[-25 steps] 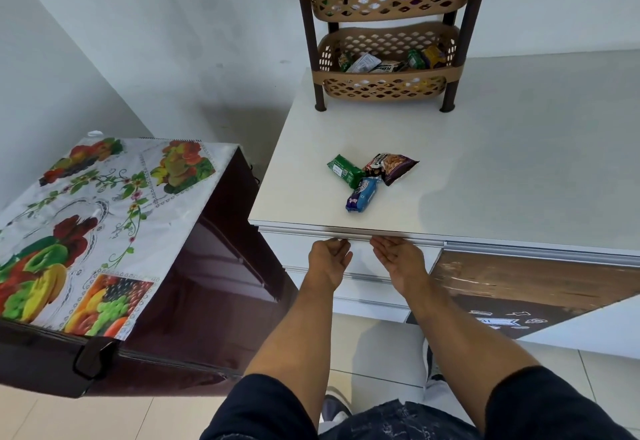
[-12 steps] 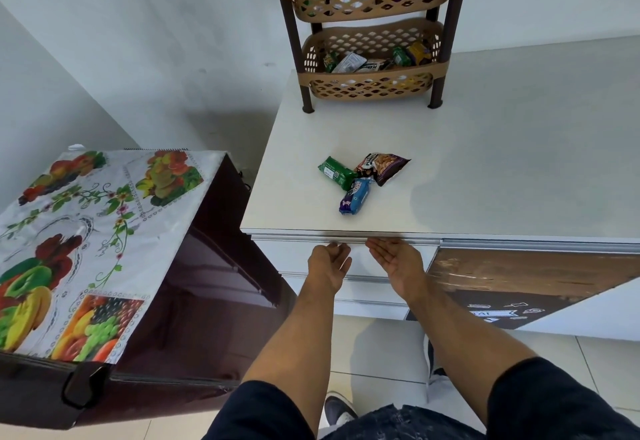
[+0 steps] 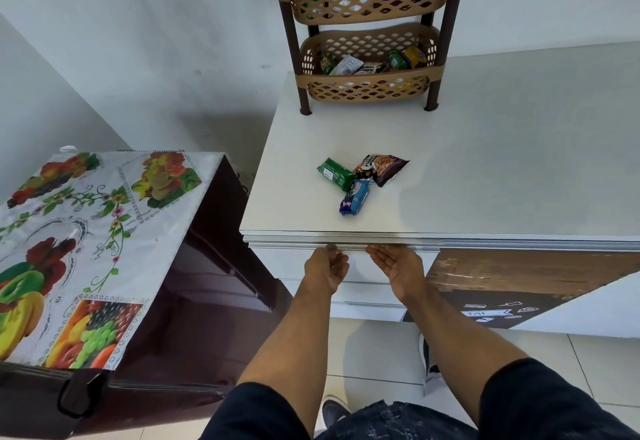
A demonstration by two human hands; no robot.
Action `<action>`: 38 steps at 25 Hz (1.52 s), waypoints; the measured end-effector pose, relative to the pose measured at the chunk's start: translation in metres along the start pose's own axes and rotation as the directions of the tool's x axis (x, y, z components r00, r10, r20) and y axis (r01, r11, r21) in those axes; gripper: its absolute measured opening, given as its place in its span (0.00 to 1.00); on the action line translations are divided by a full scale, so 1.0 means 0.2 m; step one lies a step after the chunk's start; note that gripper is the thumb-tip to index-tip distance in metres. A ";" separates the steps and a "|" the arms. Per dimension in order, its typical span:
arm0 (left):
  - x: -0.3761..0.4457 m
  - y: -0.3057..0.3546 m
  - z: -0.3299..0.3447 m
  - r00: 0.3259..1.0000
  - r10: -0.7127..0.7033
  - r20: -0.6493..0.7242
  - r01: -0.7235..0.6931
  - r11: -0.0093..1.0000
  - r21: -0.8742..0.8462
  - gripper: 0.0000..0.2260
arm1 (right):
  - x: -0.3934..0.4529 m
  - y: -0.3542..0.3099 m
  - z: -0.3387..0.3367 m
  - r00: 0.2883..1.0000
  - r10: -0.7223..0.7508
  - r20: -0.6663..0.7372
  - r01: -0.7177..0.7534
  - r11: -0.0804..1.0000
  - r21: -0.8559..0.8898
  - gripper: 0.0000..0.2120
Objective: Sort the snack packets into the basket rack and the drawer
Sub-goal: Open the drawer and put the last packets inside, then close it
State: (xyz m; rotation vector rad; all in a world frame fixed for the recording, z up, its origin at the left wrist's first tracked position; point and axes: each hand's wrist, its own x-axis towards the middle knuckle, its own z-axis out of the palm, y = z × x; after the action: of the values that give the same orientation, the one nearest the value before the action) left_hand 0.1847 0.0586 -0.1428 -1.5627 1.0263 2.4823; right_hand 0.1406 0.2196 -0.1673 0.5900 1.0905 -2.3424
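Both hands under the counter edge, at the drawer front

As before, left hand [image 3: 325, 268] and right hand [image 3: 398, 265] curl under the drawer [image 3: 287, 261] lip, fingertips hidden; three snack packets [image 3: 360, 180] lie near, basket rack [image 3: 370, 41] far, top cropped.

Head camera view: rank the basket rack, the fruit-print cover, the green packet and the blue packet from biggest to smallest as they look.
1. fruit-print cover, nearer the camera, so its lead is unsure
2. basket rack, top cut off by the frame
3. green packet and blue packet: look alike, no ranking
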 end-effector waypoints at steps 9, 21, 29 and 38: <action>-0.03 -0.02 -0.10 1.000 -0.002 0.006 0.001 0.999 0.039 0.08 | -0.07 0.04 0.00 0.994 0.011 -0.107 -0.007 0.999 0.039 0.12; -0.18 -0.12 -0.43 0.999 -0.010 -0.048 0.026 0.938 0.346 0.09 | -0.35 0.26 -0.14 0.974 0.003 -0.226 -0.020 0.997 -0.071 0.17; -0.32 -0.23 -0.58 0.978 -0.063 0.199 0.060 0.998 0.021 0.13 | -0.49 0.26 -0.23 0.988 0.075 -0.134 -0.090 0.990 -0.110 0.19; -0.42 -0.42 -0.64 0.995 0.068 0.070 -0.065 0.996 -0.054 0.09 | -0.69 0.29 -0.33 0.988 0.153 -0.013 -0.153 0.985 -0.076 0.19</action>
State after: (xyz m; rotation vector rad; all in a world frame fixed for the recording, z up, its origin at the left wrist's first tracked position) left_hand 0.3584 0.0800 -0.1519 -1.4637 1.0292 2.6081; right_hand 0.2958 0.2737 -0.1620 0.6310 1.0934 -2.1587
